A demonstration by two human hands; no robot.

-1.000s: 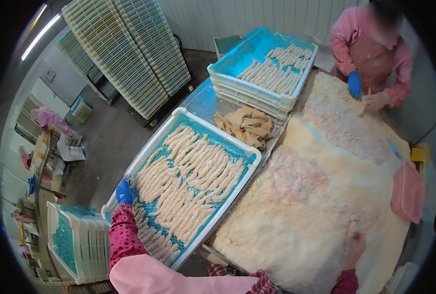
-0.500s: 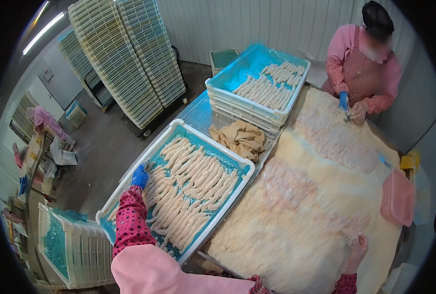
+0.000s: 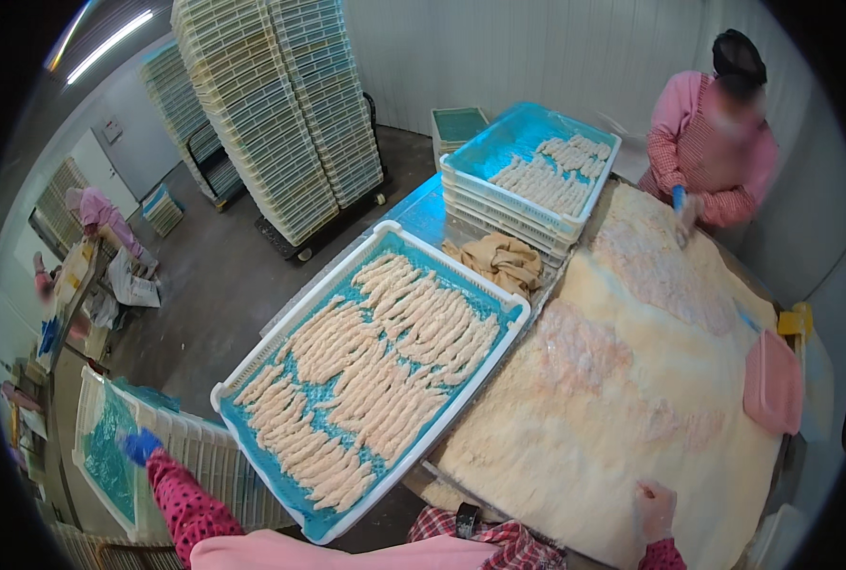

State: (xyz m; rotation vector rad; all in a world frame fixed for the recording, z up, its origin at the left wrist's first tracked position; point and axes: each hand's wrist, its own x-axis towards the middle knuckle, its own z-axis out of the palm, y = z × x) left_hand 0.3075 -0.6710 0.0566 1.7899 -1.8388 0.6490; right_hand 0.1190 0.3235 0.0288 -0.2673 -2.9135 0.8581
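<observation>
My left hand (image 3: 141, 445), in a blue glove, reaches to the stack of white crates (image 3: 190, 465) at the lower left, over the teal liner (image 3: 107, 465) of the top one. Its fingers are too small and smeared to read. My right hand (image 3: 655, 511) rests over the floury crumb (image 3: 537, 484) on the work table, fingers curled in; anything inside them is hidden. Between my arms a white tray (image 3: 385, 229) lined with teal mesh holds rows of crumb-coated meat strips (image 3: 385, 380). Pale pink meat pieces (image 3: 585, 351) lie in the flour ahead of my right hand.
A stack of trays (image 3: 509, 220) with more coated strips stands beyond a tan cloth (image 3: 499, 261). A co-worker (image 3: 708, 142) handles something at the table's far end. A pink basket (image 3: 773, 385) sits at the right edge. Tall crate stacks (image 3: 271, 114) stand on a wheeled dolly.
My left hand has left the strips in the tray and moved left and down to the crate stack. My right hand has shifted left and slightly down. The view has shifted too.
</observation>
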